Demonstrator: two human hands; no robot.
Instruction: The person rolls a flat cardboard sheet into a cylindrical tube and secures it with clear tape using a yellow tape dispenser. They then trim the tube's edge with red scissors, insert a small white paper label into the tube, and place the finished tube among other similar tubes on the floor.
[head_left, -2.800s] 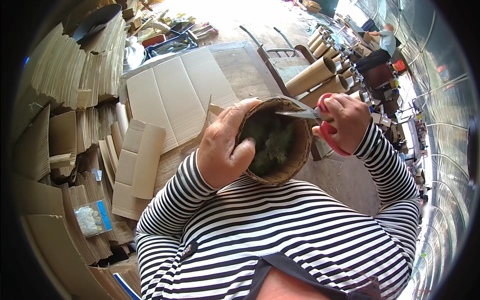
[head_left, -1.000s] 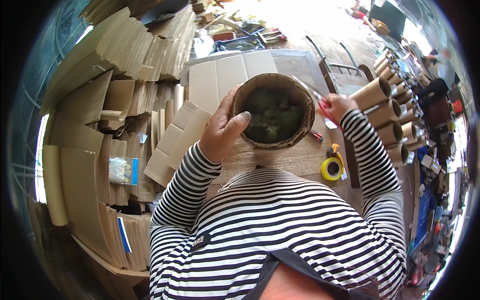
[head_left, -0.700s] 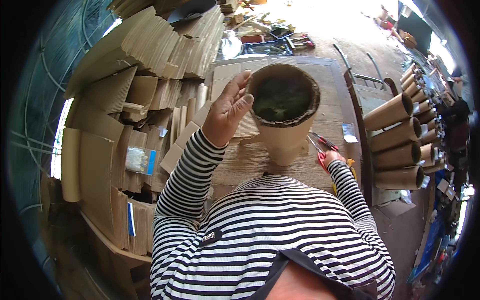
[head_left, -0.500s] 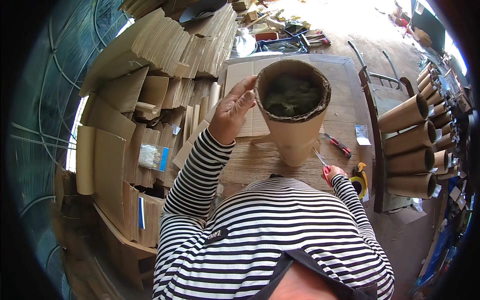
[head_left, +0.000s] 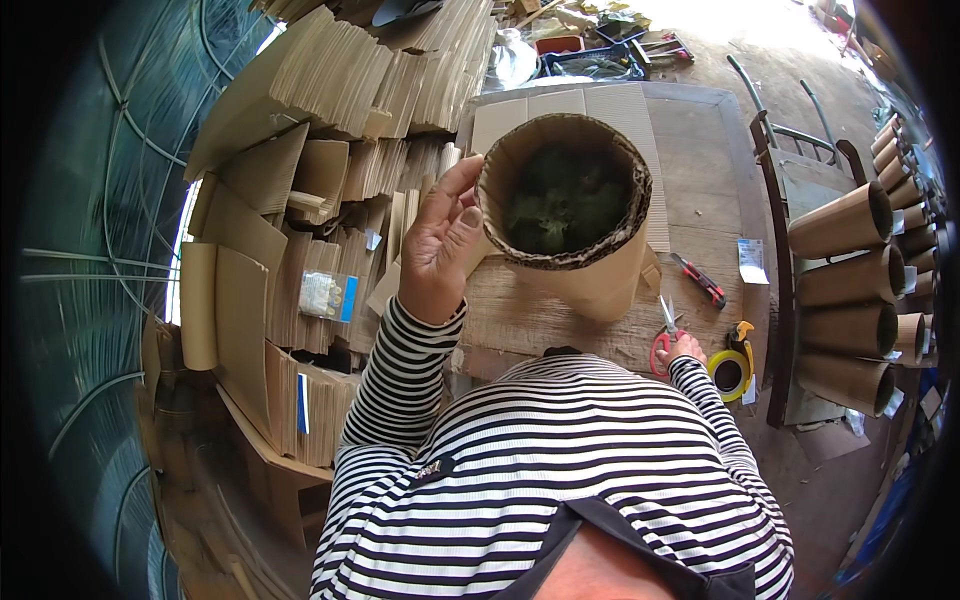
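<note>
Nearest us, by the near edge of the surface [head_left: 705, 180] and right of its middle, our right hand [head_left: 685, 348] is closed about the red handles of the scissors [head_left: 669, 330]; how firmly, we cannot tell. The blades point away from us, slightly parted. Just beside them, toward the near right corner, is a yellow tape roll [head_left: 728, 356].

Our left hand [head_left: 441, 245] is wide, thumb apart from the fingers, its fingertips against the left side of the rim of the cardboard tube [head_left: 590, 280]. The tube stands about midway along the near edge, mouth up, with dark green leafy stuff [head_left: 550, 215] inside; its slight lean may be lens bend.

We judge the step in hand to be placing the scissors while the left hand steadies the tube. The next move seems to call for freeing the right fingers from the handles without nudging the tape roll, and a fuller left grip before the tube shifts.

Farther in, a red and black utility knife [head_left: 700, 280] lies right of the tube, near a paper slip [head_left: 752, 261] by the right edge. A flat cardboard sheet [head_left: 655, 190] reaches the far edge; past that sits a blue crate [head_left: 605, 58].
</note>
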